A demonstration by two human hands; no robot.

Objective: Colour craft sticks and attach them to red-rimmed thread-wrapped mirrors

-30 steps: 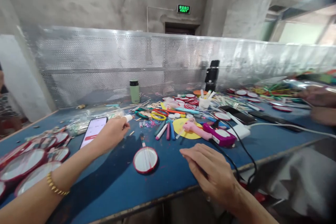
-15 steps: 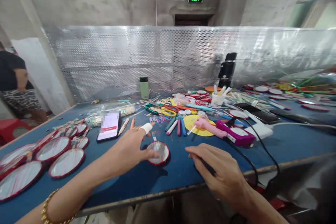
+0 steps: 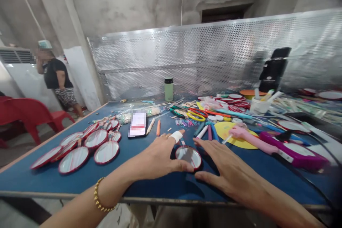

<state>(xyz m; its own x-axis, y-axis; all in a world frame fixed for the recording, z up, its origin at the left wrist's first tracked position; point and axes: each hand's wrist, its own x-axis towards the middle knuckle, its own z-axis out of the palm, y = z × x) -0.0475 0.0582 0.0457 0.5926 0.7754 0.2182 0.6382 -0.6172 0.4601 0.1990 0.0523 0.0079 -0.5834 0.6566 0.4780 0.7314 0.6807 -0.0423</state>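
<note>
A small round disc (image 3: pixel 187 152) with a red rim and a grey, glassy face lies on the blue table. A short stick juts from its far edge. My left hand (image 3: pixel 157 156), a white wrap on one finger, is at the disc's left, open, its thumb over the near edge; whether it presses on the disc I cannot tell. On the other side, my right hand (image 3: pixel 229 165) is open, thumb and fingers apart, close to the rim. Several markers (image 3: pixel 210 132) lie just beyond. A pink glue gun (image 3: pixel 247 136) rests on a yellow disc (image 3: pixel 221 128).
Similar red-rimmed discs (image 3: pixel 73 160) lie piled at the left, by a phone (image 3: pixel 138 124). Scissors (image 3: pixel 196 114), a white cup (image 3: pixel 259 107) and a green bottle (image 3: pixel 168 89) stand or lie farther back. A purple device (image 3: pixel 292 149) trails cables at right. A person (image 3: pixel 58 74) stands beyond the table.
The view has swung left, so the table's things appear farther right. My right hand has come closer to the disc, its thumb spread. My left hand stays by the disc.
</note>
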